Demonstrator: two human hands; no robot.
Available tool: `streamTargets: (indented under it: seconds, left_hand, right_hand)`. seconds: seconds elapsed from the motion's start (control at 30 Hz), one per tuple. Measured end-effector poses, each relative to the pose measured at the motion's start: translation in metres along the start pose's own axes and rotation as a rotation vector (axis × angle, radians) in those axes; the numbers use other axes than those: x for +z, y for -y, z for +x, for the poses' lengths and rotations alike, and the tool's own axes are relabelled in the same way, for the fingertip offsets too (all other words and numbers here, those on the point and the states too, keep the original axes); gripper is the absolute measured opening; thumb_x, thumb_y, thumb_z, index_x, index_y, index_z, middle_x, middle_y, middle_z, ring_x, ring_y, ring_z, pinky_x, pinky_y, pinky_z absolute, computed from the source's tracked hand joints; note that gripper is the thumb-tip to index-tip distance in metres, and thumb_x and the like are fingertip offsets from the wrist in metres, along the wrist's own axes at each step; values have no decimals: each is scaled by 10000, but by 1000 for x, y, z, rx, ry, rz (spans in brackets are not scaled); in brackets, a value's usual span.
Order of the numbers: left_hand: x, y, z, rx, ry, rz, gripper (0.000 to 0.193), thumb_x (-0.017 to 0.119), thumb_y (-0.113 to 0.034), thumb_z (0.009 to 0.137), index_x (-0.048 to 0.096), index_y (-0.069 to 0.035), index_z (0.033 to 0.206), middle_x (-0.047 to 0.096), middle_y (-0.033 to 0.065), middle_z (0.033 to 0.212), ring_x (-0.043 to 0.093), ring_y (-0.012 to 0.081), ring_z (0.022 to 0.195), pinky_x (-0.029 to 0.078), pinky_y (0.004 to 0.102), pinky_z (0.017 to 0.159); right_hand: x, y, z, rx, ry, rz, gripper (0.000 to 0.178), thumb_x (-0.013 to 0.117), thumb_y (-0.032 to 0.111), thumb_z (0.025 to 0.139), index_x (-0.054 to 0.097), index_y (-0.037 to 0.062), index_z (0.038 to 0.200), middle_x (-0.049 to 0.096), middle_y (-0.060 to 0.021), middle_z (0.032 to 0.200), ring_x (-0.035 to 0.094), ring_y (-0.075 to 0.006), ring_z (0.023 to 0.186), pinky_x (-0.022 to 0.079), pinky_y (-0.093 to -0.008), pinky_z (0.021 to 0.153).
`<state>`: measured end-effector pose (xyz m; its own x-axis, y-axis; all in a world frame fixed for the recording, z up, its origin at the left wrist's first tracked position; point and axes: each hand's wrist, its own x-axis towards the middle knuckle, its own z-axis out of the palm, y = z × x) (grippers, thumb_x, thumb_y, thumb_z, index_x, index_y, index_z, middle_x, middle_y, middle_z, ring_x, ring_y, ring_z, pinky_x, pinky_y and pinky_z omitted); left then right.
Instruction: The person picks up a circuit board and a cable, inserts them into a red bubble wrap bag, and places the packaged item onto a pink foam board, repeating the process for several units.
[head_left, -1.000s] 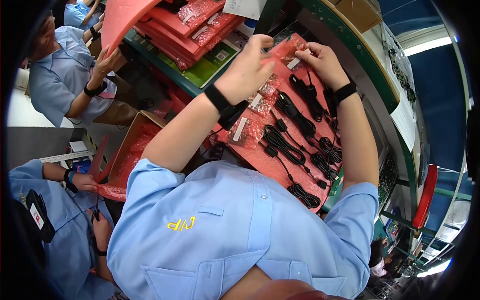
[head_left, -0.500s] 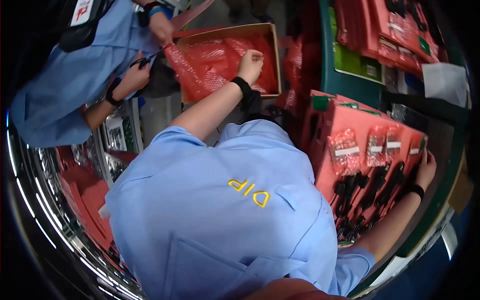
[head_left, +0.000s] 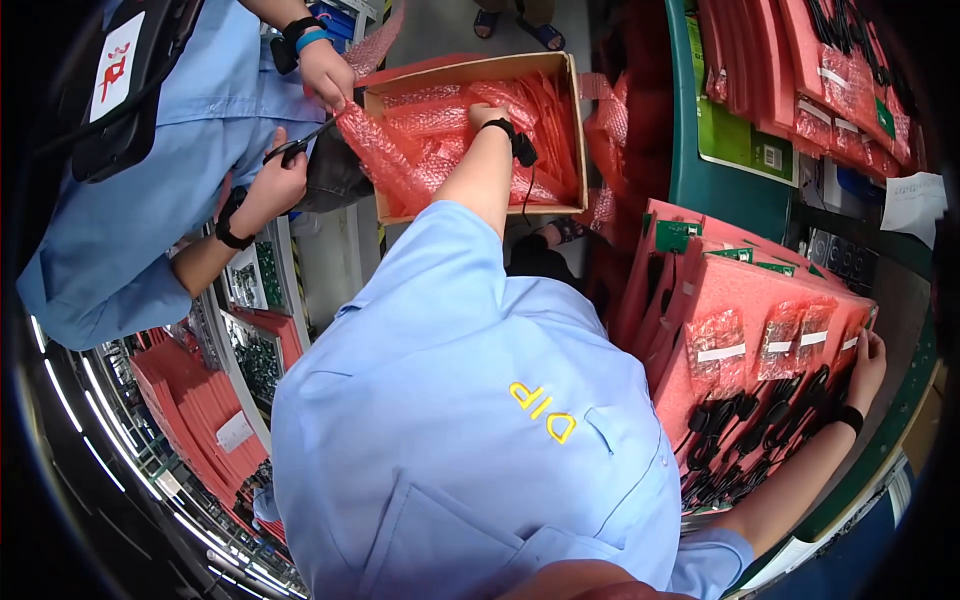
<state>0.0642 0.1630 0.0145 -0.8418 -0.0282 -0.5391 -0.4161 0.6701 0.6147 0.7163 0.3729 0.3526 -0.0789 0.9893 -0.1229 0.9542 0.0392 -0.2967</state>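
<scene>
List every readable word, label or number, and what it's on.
Wording not copied; places only:
Blue shirt: clear yellow stitched letters.
White card on black case: red mark.
Green sheet: barcode-like square, too small.
White paper: too faint.
White strips on red packets: too small.

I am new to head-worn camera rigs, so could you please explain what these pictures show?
There is no machine: a person works bare-handed, and a wide fisheye camera on their head looks down, so straight edges bend. The left hand is down in an open cardboard box among red bubble wrap; its fingers are partly hidden, so its grip is unclear. The right hand is at the right edge of a pink foam sheet, which bears bubble-wrapped packets and bundled black cables. At upper left, a co-worker holds scissors.
</scene>
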Motion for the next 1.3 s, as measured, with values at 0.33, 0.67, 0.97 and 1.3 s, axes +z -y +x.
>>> streamTargets:
  seconds: [0.33, 0.67, 0.97, 1.3]
  left_hand:
    - [-46, -35, -65, 61, 1162, -1037, 332, 651, 15, 723, 558, -9, 1041, 632, 101, 1015, 595, 201, 989, 470, 344, 915]
    - [-33, -29, -55, 507, 802, -437, 408, 690, -33, 767, 515, -12, 1135, 637, 92, 1006, 617, 198, 917, 494, 319, 842]
    - [-12, -76, -87, 122, 1236, -694, 230, 635, -50, 827, 596, -53, 1053, 649, 65, 990, 625, 183, 889, 500, 330, 834]
    - [9, -126, -93, 414, 1090, -603, 241, 651, -24, 783, 586, -30, 1015, 643, 59, 929, 627, 181, 814, 515, 326, 753]
  right_hand:
    - [7, -1, -15, -24, 17, 70, 306, 571, 191, 902, 575, -12, 1132, 639, -94, 1014, 591, -165, 942, 446, -273, 841]
    - [11, 8, -22, -81, -21, 54, 294, 583, 168, 886, 587, -7, 1122, 645, -101, 1034, 601, -171, 943, 448, -280, 849]
    - [11, 9, -39, -35, -4, 102, 165, 618, 160, 847, 645, 2, 886, 649, -65, 802, 591, -135, 764, 460, -275, 722]
    - [22, 31, -20, 7, -309, 118, 316, 648, 197, 833, 619, -6, 1074, 670, -123, 973, 632, -200, 904, 477, -286, 811]
